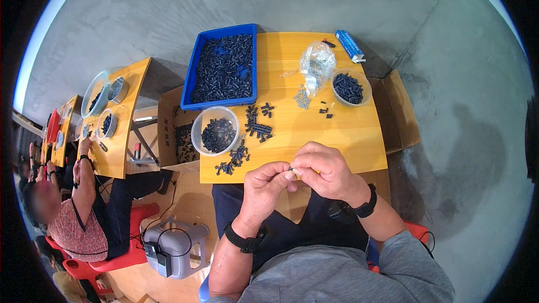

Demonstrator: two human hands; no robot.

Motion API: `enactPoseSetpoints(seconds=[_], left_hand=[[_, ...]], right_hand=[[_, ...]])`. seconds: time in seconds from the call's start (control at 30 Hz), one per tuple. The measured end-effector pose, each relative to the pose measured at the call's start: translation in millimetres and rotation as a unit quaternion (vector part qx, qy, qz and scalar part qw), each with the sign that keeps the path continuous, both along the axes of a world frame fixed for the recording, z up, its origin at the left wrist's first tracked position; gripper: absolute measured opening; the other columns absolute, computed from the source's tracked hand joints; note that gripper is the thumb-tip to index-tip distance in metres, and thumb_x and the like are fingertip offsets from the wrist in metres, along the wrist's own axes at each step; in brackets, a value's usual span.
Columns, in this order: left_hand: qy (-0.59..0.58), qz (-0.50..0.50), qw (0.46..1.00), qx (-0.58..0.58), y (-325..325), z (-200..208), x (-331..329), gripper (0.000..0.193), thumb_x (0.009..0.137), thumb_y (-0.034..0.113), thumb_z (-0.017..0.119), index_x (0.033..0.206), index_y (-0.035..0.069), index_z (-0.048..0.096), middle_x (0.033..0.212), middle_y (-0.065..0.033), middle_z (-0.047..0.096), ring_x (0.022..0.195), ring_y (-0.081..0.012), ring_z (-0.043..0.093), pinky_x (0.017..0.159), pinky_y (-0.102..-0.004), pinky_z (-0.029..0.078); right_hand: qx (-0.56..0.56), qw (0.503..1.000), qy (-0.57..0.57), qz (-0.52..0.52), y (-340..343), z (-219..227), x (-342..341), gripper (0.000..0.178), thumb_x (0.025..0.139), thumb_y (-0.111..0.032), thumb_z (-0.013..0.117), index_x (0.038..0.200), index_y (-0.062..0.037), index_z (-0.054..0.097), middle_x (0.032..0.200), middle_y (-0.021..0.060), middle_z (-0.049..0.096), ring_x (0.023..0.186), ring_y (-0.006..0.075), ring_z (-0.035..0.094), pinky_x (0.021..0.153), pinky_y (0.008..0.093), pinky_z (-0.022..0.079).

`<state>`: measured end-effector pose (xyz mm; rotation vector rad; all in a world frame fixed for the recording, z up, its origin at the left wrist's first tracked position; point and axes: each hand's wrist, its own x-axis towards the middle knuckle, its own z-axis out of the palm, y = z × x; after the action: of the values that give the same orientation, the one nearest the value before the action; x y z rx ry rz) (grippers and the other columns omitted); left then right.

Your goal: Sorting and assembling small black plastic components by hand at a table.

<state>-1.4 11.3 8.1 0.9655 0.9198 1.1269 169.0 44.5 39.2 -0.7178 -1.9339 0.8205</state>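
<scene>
My left hand and my right hand meet at the table's near edge, thumbs and fingertips pinched together. Between them a tiny dark bit shows, mostly hidden by the fingers; its kind cannot be made out. Loose short black cylindrical parts lie in clusters ahead of my left hand, beside a clear round tub holding more of them. Farther off, a small pile of silvery screw-like pieces lies by a crumpled clear plastic bag. A few black pieces are scattered near a second clear tub of black parts.
A blue crate full of black parts covers the far left of the yellow table. A blue box sits at the far right corner. Cardboard boxes flank the table. At left, another person works at a separate table.
</scene>
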Motion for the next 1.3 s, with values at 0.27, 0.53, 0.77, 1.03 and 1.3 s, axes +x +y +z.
enactPoseSetpoints(seconds=[0.27, 0.53, 0.77, 1.03, 1.3], left_hand=[[-0.012, -0.012, 1.000, 0.004, 3, -2, 0, 0.010, 0.086, -0.002, 0.060, 0.095, -0.004, 0.064, 0.078, -0.0053, 0.065, 0.069, -0.0107, 0.061, 0.065, -0.0230, 0.051], [-0.001, -0.020, 0.999, -0.050, -2, -20, 2, 0.010, 0.087, -0.002, 0.057, 0.091, -0.003, 0.066, 0.078, -0.0043, 0.066, 0.068, -0.0093, 0.061, 0.065, -0.0219, 0.050], [0.007, -0.010, 0.998, -0.067, 2, -29, 5, 0.010, 0.088, -0.001, 0.057, 0.092, -0.003, 0.066, 0.077, -0.0038, 0.065, 0.067, -0.0090, 0.060, 0.064, -0.0221, 0.049], [-0.043, -0.022, 0.993, -0.103, 1, -29, 8, 0.007, 0.086, 0.000, 0.060, 0.091, -0.002, 0.064, 0.077, -0.0049, 0.065, 0.065, -0.0111, 0.060, 0.063, -0.0234, 0.050], [-0.043, -0.017, 0.993, -0.109, -3, -36, 6, 0.005, 0.087, 0.000, 0.059, 0.090, -0.002, 0.062, 0.076, -0.0048, 0.063, 0.065, -0.0128, 0.060, 0.063, -0.0240, 0.049]], right_hand=[[-0.008, 1.000, -0.010, 0.012, 0, -3, 1, 0.008, 0.081, 0.001, 0.061, 0.089, -0.0013, 0.061, 0.079, 0.0110, 0.058, 0.067, 0.0263, 0.058, 0.058, 0.0334, 0.048], [0.012, 0.993, -0.116, 0.009, -11, -12, 4, 0.013, 0.080, 0.002, 0.060, 0.093, -0.0004, 0.060, 0.076, 0.0118, 0.056, 0.064, 0.0268, 0.058, 0.055, 0.0342, 0.046], [-0.053, 0.994, -0.096, -0.010, -11, -24, 2, 0.019, 0.081, -0.002, 0.058, 0.099, -0.0023, 0.059, 0.080, 0.0126, 0.057, 0.068, 0.0310, 0.059, 0.059, 0.0384, 0.047], [-0.173, 0.973, -0.041, -0.148, 24, -58, 24, 0.011, 0.081, -0.005, 0.059, 0.092, -0.0020, 0.061, 0.081, 0.0157, 0.059, 0.070, 0.0339, 0.059, 0.063, 0.0392, 0.048], [-0.021, 0.889, -0.337, -0.310, 111, -118, 76, 0.009, 0.082, -0.009, 0.056, 0.082, -0.0041, 0.063, 0.079, 0.0156, 0.058, 0.076, 0.0360, 0.059, 0.066, 0.0449, 0.047]])
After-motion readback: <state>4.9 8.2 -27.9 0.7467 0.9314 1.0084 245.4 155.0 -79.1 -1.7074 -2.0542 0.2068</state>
